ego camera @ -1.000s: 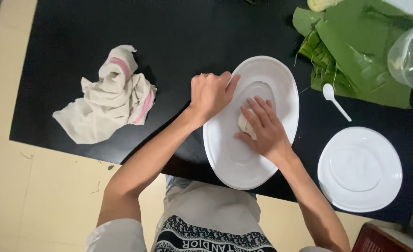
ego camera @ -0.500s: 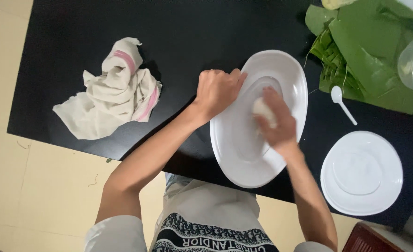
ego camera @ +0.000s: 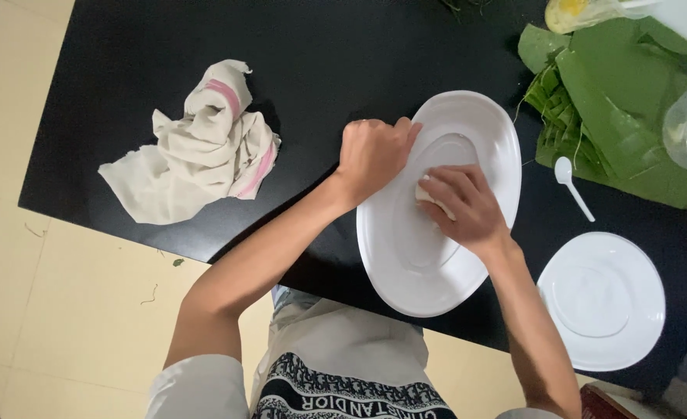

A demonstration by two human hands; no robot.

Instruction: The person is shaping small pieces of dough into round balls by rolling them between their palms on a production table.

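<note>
Right hand (ego camera: 467,208): palm down, fingers curled, grip pressing a small pale wad (ego camera: 426,194) onto the centre of the large white oval dish (ego camera: 405,264); the wad is mostly hidden under the fingers, so its kind is unclear. Left hand (ego camera: 371,151): clenched over the dish's left rim, thumb on the inner side. The dish overhangs the worktop's (ego camera: 320,62) near edge. A round white plate (ego camera: 601,301) lies at the near right corner; a white spoon (ego camera: 572,186) and green leaves (ego camera: 615,109) lie beyond it; a crumpled cloth (ego camera: 196,147) lies toward the left edge.
</note>
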